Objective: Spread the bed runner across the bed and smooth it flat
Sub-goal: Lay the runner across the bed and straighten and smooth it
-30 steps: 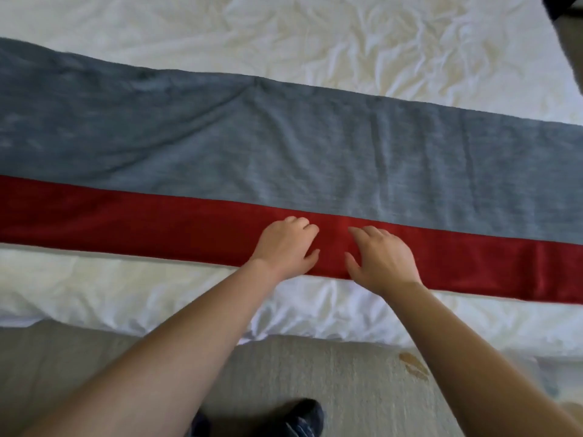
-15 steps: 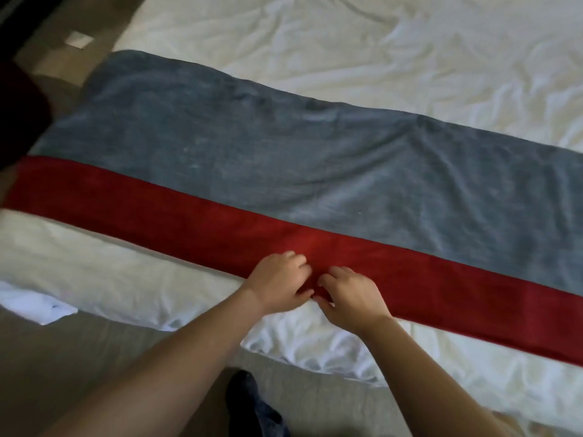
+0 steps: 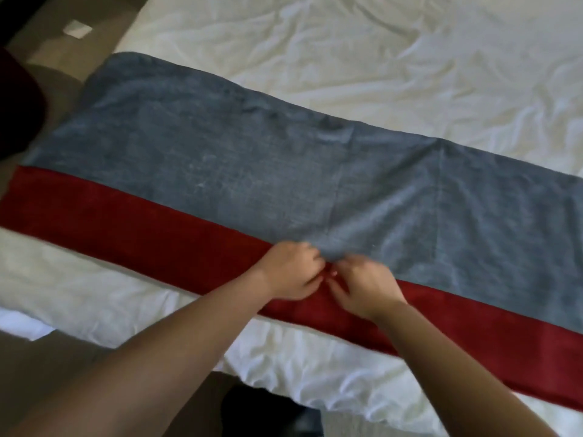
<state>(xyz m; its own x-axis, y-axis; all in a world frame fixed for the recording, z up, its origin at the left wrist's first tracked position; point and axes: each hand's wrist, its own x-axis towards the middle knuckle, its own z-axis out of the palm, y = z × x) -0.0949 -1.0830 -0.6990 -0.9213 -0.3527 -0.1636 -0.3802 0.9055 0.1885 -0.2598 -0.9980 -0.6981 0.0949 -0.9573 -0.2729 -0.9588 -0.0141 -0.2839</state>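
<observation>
The bed runner (image 3: 220, 171), grey with a red band (image 3: 126, 225) along its near side, lies across the white bed (image 3: 378, 58) from left to right. Its left end hangs over the bed's left edge. My left hand (image 3: 291, 269) and my right hand (image 3: 362, 287) sit close together at the seam between red and grey. The fingers of both are curled and pinch the cloth. Light creases fan out in the grey part from the hands. Both hands are motion-blurred.
The white sheet is wrinkled beyond the runner and along the near edge (image 3: 315, 373). A dark red object (image 3: 15, 99) stands at the left on the brown floor (image 3: 41, 67). A white paper (image 3: 77, 28) lies further back. My dark shoe (image 3: 268, 411) shows below.
The view has swung to the left end of the runner. Both hands moved from the red band's near edge up to the red-grey seam and came closer together, fingers curling.
</observation>
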